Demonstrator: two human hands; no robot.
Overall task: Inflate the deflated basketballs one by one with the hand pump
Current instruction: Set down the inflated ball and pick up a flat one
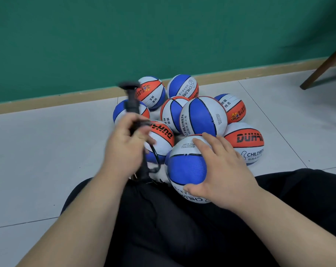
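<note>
Two hands engaged: left hand (124, 149) grip closed round hand pump (132, 110), right hand (221, 166) grip cupping basketball (184, 170) on lap (182, 228). Risk: one-handed hold slips, basketball rolls away; slack hose (156, 153) snags.

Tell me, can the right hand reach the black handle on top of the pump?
Probably yes. The handle sticks up bare above the left hand, which grips the pump lower down, and nothing lies between. The right hand would first have to let go of the ball.
</note>
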